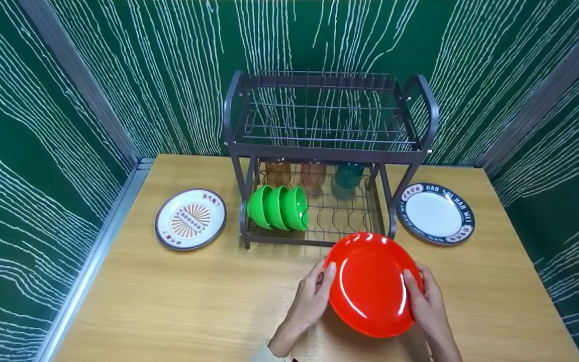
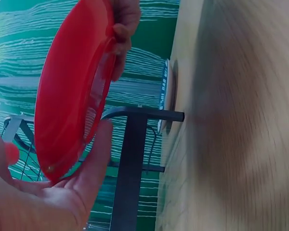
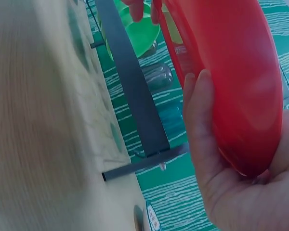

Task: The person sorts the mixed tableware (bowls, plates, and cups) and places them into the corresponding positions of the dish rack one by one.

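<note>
Both hands hold a red plate (image 1: 370, 286) over the front of the table, its inner face tilted toward the head camera. At its left rim, my left hand (image 1: 309, 299) has the thumb on the inside and the fingers behind. My right hand (image 1: 429, 301) grips the opposite rim in the same way. In the left wrist view, the plate's underside (image 2: 72, 91) stands clear of the tabletop, and the right wrist view shows fingertips pressing against the base of the red plate (image 3: 241, 82).
Behind the plate stands a dark two-tier dish rack (image 1: 324, 151). Three green bowls (image 1: 278, 207) and three tinted glasses (image 1: 313, 175) sit on its lower tier. A patterned white plate (image 1: 191, 219) lies left of the rack, a dark-rimmed plate (image 1: 436, 213) right of it.
</note>
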Tool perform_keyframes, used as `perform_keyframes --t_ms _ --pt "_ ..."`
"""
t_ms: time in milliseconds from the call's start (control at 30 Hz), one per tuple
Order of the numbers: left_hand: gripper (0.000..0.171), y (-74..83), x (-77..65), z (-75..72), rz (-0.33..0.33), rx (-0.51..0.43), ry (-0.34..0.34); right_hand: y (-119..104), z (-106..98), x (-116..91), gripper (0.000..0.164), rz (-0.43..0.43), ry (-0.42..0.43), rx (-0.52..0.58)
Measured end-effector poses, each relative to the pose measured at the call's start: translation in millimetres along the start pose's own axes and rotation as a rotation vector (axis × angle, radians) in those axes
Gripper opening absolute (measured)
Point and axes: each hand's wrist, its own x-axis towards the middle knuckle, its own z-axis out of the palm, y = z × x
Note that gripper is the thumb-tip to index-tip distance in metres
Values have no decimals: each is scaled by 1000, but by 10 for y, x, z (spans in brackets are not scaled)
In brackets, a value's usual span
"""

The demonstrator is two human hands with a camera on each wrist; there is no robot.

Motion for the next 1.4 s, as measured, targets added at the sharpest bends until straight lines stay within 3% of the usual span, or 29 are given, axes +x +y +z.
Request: perform_keyframes --t_ms 100,300,633,933,1167,1400 --pt "51 3 5 3 -29 -74 -17 -21 55 9 59 7 -3 0" --pt "51 0 7 -5 -73 -166 19 -47 160 27 58 39 -36 36" --pt "51 16 -30 -51 -44 -223 105 -94 328 -9 51 -2 -48 90" --pt "53 80 -104 -165 -81 -119 163 -120 448 -35 57 31 -93 111" --pt "40 212 -166 -315 12 -36 221 -103 541 -98 39 -95 -71 151" --pt "38 402 -210 -521 72 56 273 -27 522 -114 38 -88 -109 212"
